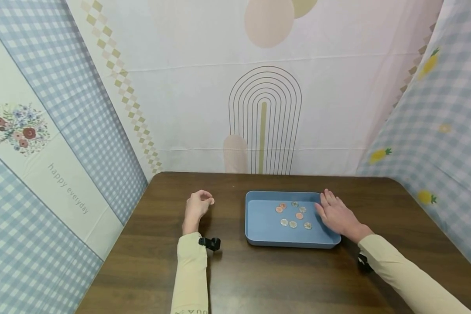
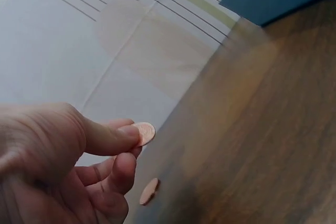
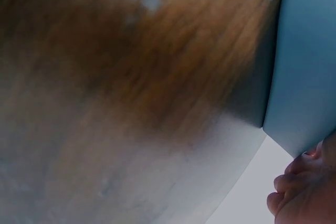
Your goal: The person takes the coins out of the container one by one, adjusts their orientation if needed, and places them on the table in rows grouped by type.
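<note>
My left hand point(image 1: 196, 206), over the table left of the blue tray point(image 1: 255, 237), pinches a copper coin point(image 2: 147, 133) between thumb and fingers. In the left wrist view a second copper coin point(image 2: 150, 191) shows just below those fingertips; the hand hides it in the head view. My right hand point(image 1: 339, 214) rests on the tray's right rim with its fingers straight. Inside the tray lie several loose coins, some copper like this coin point(image 1: 299, 216) and some silver like this coin point(image 1: 284, 222). The right wrist view shows fingers point(image 3: 294, 182) against the tray's outer wall point(image 3: 304, 61).
The tray stands on a dark brown wooden table point(image 1: 235, 279). A patterned white cloth point(image 1: 188, 109) hangs behind the far edge, and blue checked cloths hang at both sides. A black strap with a small camera point(image 1: 209, 244) is on the left wrist.
</note>
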Demonstrator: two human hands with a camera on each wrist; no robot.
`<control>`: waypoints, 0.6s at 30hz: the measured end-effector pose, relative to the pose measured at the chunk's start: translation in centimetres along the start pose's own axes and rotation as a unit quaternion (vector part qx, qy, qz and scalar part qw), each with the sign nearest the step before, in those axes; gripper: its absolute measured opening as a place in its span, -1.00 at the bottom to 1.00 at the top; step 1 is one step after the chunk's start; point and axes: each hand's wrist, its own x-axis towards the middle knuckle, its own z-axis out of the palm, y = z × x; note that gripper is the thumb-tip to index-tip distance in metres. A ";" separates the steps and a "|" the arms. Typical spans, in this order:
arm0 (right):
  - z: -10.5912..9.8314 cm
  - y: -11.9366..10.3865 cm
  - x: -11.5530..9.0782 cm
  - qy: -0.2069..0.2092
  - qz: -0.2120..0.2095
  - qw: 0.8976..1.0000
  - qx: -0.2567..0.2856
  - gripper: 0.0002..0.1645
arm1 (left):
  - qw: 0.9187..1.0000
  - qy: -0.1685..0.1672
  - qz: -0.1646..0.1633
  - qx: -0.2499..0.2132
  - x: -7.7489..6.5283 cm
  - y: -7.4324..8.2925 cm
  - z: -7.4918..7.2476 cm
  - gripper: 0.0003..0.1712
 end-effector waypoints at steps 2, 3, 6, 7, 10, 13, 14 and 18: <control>0.0 0.0 0.0 -0.001 -0.001 1.000 -0.001 -0.20 | 1.000 0.001 -0.002 0.016 0.0 -0.1 0.1 -0.88; 0.0 0.0 0.0 -0.002 0.000 1.000 0.000 -0.20 | 1.000 0.002 -0.004 0.022 -0.1 -0.1 0.2 -0.88; 0.0 0.1 0.0 -0.004 0.001 1.000 0.003 -0.19 | 0.999 0.003 -0.010 0.040 -0.2 -0.2 0.3 -0.88; 0.0 0.1 0.0 -0.005 0.002 1.000 0.003 -0.19 | 0.999 0.002 -0.013 0.045 -0.2 -0.2 0.4 -0.88; 0.0 0.1 0.0 -0.009 0.002 1.000 0.004 -0.19 | 0.998 -0.004 -0.019 0.061 -0.3 -0.2 0.6 -0.88; 0.0 0.1 -0.1 -0.009 0.003 1.000 0.002 -0.18 | 0.998 -0.009 -0.023 0.066 -0.4 0.0 0.9 -0.86; 0.0 0.1 -0.2 -0.007 0.003 1.000 0.003 -0.18 | 0.997 -0.009 -0.024 0.068 -0.4 0.1 0.9 -0.86; -0.1 0.0 -0.3 -0.004 0.002 1.000 0.005 -0.17 | 0.996 0.002 -0.029 0.085 -0.5 0.1 1.1 -0.86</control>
